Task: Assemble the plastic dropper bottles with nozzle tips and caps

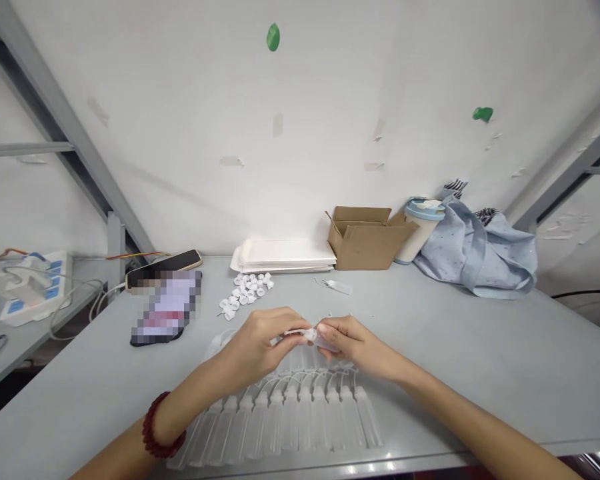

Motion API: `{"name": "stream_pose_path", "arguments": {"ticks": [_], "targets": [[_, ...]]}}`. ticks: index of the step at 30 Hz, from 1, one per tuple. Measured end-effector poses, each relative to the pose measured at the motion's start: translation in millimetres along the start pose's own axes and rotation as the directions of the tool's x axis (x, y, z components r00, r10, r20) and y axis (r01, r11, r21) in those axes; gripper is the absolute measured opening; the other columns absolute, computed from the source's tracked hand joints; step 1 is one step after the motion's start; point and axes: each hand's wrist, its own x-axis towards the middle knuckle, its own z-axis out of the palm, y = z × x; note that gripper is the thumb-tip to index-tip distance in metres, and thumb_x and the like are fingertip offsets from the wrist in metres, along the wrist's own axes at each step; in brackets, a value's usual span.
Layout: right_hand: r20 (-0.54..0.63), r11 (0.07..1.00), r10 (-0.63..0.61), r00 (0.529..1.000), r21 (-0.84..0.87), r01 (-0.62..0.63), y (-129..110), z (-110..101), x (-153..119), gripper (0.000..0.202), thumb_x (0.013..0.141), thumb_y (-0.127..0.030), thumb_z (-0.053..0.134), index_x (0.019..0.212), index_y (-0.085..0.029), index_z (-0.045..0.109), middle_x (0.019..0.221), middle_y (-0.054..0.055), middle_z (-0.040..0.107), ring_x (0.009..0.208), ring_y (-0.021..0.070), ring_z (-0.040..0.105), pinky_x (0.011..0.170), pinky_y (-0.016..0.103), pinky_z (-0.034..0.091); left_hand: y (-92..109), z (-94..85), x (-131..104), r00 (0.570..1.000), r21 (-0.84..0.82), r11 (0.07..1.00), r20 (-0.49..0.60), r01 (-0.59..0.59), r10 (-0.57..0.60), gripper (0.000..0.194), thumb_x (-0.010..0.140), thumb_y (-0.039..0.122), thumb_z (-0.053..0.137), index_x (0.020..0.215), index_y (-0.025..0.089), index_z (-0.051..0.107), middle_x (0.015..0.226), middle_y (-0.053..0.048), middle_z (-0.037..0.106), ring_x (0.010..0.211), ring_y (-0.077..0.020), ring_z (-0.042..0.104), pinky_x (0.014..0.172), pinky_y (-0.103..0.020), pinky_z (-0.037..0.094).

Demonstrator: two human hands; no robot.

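Both hands meet mid-table, working on one small clear bottle (pixel 325 341). L hand (pixel 267 340) pinches its white neck end w/ thumb + fingertips, thin tube sticking out toward that side; R hand (pixel 354 341) grips the body, fingers wrapped, thumb on top. Bottle's held above the table (pixel 455 360), roughly sideways; exact fit at the neck too small to tell. Just below/nearer the wearer: front row of clear bottles (pixel 290 420) lying side by side, necks pointing away, thin curved tubes at the tops; more bottles behind, partly hidden by the hands. Past the L hand: loose pile of white caps (pixel 246 291). Past the R hand: one spare bottle (pixel 340 287) lying apart from the row, thin tube pointing L. Back of table, L to R: stack of flat white packs (pixel 285 253), open cardboard box (pixel 367 247) right beside it, cup w/ blue lid (pixel 417 233), light blue cloth bag (pixel 480 253). L side: black phone (pixel 167 268) w/ cable, lit-screen phone (pixel 167 307) nearer the wearer, screen blurred. Far L on separate surface: power strip (pixel 37 290) w/ plugs in. Dark red bracelet (pixel 163 427) on L wrist.
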Motion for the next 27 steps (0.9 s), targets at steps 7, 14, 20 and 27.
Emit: {"name": "stream_pose_path", "arguments": {"ticks": [7, 14, 20, 27], "targets": [[-0.057, 1.0, -0.015, 0.998, -0.007, 0.015, -7.5, 1.9, -1.4, 0.051, 0.094, -0.053, 0.033, 0.062, -0.016, 0.047, 0.058, -0.003, 0.041, 0.054, 0.0098, 0.036, 0.055, 0.024, 0.03, 11.2, -1.0, 2.2, 0.957, -0.15, 0.946, 0.077, 0.288, -0.28, 0.014, 0.084, 0.021, 0.06, 0.086, 0.014, 0.071, 0.071, -0.003, 0.067, 0.055, -0.0114, 0.064, 0.05, -0.019, 0.05], [-0.069, 0.999, 0.005, 0.998, 0.041, -0.003, -9.1, 1.9, -1.1, 0.046, 0.093, -0.053, 0.038, 0.068, -0.016, 0.051, 0.059, -0.003, 0.042, 0.055, 0.0098, 0.037, 0.056, 0.024, 0.031, 5.5, 2.9, -1.1, 0.979, -0.078, 0.978, 0.078, 0.194, -0.188, 0.012, 0.083, 0.017, 0.061, 0.091, 0.014, 0.068, 0.078, -0.004, 0.068, 0.063, -0.0125, 0.063, 0.058, -0.021, 0.049], [-0.063, 0.935, 0.133, 0.989, 0.34, -0.104, -8.0, 3.2, 0.3, 0.033, 0.09, -0.053, 0.047, 0.099, -0.022, 0.05, 0.07, -0.006, 0.035, 0.057, 0.0076, 0.029, 0.056, 0.02, 0.034, -4.2, 11.8, -10.6, 0.997, 0.164, 0.985, 0.053, -0.06, 0.052, 0.018, 0.09, 0.014, 0.051, 0.105, 0.016, 0.061, 0.091, -0.007, 0.066, 0.073, -0.0147, 0.06, 0.064, -0.025, 0.046], [-0.04, 0.957, 0.085, 0.996, 0.283, -0.07, -6.6, 3.7, -3.8, 0.034, 0.09, -0.051, 0.047, 0.113, -0.025, 0.042, 0.067, -0.008, 0.036, 0.053, 0.0075, 0.029, 0.052, 0.019, 0.031, 7.8, 7.3, -3.2, 0.982, -0.015, 0.983, 0.056, 0.182, -0.181, 0.012, 0.084, 0.02, 0.059, 0.09, 0.016, 0.068, 0.076, -0.003, 0.066, 0.063, -0.0123, 0.058, 0.061, -0.023, 0.047]]}}
